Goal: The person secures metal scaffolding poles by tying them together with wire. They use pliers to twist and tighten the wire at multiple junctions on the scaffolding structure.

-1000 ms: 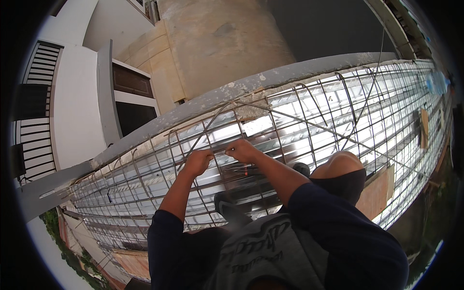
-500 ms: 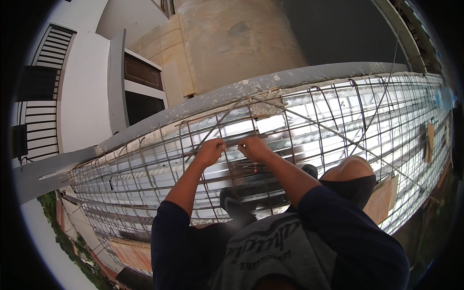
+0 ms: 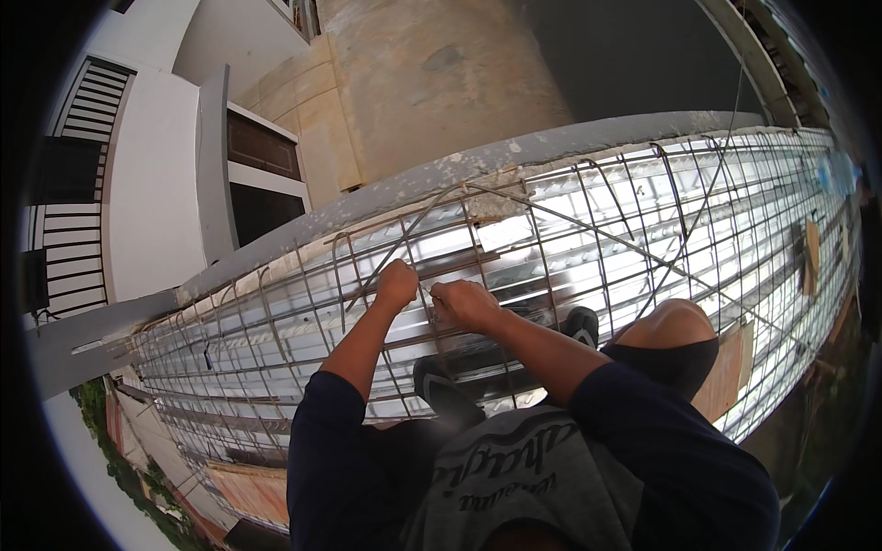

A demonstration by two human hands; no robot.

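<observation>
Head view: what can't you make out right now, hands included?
Inside the left hand: head view, hidden by its own curled shape.
Inside the right hand: head view, hidden by its own back.
Steel grid directly below the right hand: head view, covered by that hand.
Bluish object: head view, blurred near the right rim.

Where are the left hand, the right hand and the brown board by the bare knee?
Left hand [image 3: 398, 284]: head view, back of the hand.
Right hand [image 3: 467, 306]: head view, back of the hand.
Brown board [image 3: 723, 376]: head view, its flat face.
</observation>
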